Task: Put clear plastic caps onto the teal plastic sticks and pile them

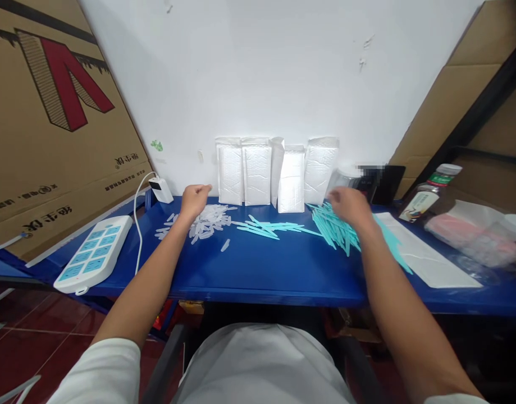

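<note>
My left hand (196,201) hovers over the back of a pile of small translucent whitish plastic pieces (209,223), its fingers pinched together. Whether anything sits in that pinch I cannot make out. Over a heap of thin teal sticks (334,229), my right hand (351,205) has its fingers curled closed; what they hold, if anything, is hidden. A smaller scatter of teal sticks (266,226) lies between the two piles. Behind them, several white padded envelopes (258,174) stand upright against the wall.
A white power strip (93,255) and a small white plug-in box with a cable (161,191) are on the left of the blue table (266,272). On the right lie a flat white envelope (434,261), a capped bottle (430,193) and pink material in clear plastic (472,235). Large cardboard (42,168) leans at left.
</note>
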Demonstrator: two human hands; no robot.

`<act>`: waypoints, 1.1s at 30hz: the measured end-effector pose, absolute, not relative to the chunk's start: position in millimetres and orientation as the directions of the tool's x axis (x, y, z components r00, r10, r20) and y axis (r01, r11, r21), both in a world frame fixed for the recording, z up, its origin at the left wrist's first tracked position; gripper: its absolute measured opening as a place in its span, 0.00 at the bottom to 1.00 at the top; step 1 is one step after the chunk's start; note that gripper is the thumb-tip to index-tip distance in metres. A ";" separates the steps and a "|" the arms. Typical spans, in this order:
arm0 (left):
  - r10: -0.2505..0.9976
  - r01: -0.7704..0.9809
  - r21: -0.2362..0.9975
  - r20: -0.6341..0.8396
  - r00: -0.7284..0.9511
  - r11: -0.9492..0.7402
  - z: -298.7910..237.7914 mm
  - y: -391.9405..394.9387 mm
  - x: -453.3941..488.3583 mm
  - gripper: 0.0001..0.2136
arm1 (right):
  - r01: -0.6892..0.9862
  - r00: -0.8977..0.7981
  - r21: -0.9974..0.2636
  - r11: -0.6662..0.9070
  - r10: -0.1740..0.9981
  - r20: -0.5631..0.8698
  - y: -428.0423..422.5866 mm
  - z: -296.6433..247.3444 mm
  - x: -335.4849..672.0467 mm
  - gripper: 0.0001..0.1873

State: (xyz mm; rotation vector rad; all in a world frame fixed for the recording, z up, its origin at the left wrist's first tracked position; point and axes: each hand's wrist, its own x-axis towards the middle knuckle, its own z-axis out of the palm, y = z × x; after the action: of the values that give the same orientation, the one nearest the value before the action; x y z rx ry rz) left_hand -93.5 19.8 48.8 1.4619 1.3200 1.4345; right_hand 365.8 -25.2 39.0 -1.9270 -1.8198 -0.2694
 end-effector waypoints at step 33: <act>0.889 0.780 0.436 0.132 0.439 -0.450 39.2 12.1 -94.9 0.19 | 0.792 -0.518 -0.225 0.568 0.820 0.244 -33.7 -4.7 249.7 0.13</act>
State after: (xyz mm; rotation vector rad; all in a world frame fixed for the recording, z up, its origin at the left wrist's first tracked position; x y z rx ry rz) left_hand -94.9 12.1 39.2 2.3855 1.4315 0.4967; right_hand 249.7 -33.7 -4.7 -1.3203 -2.4818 0.1219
